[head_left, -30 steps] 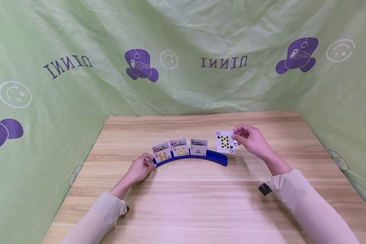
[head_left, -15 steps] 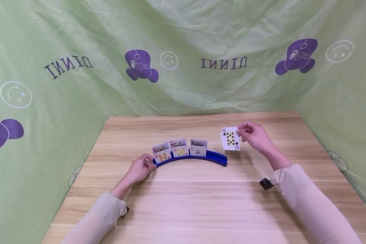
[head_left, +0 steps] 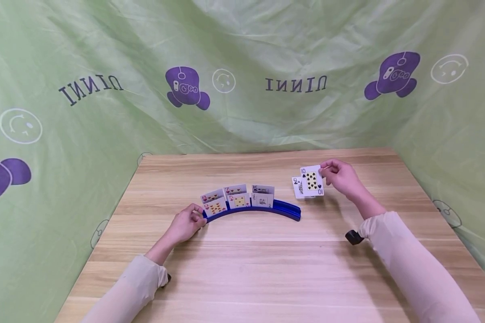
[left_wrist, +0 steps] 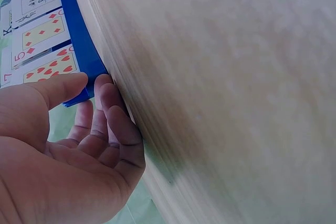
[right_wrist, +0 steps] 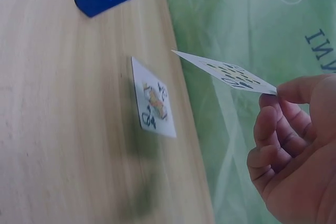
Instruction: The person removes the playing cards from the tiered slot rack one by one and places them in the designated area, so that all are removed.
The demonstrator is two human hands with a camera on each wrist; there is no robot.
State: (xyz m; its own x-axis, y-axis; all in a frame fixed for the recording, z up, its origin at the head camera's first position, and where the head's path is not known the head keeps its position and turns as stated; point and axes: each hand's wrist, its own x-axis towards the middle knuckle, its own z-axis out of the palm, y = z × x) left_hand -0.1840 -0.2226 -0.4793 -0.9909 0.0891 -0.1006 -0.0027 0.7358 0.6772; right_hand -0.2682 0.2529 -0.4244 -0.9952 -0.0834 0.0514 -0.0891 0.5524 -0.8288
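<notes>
My left hand [head_left: 187, 223] pinches the left end of a curved blue card holder [head_left: 284, 210] between thumb and fingers. In the holder's left and middle parts stand two rows of cards, among them a five of diamonds [head_left: 240, 200], a joker [head_left: 262, 200] and a king [head_left: 262, 188] behind it. The holder's right end bears no cards. Beyond that end, my right hand [head_left: 341, 178] pinches a ten of spades [head_left: 311, 181] by its edge, raised in the air. Below it a black queen card [right_wrist: 152, 100] lies face up on the table, partly hidden by the ten in the head view.
The wooden table [head_left: 242, 269] bears the holder and the queen. Green cloth [head_left: 242, 121] with purple figures hangs behind the table and along both sides. A black wrist device [head_left: 353, 237] sits under the right sleeve.
My right hand has moved right and slightly away with the ten, uncovering the left part of the queen. The left hand and the holder have stayed in place.
</notes>
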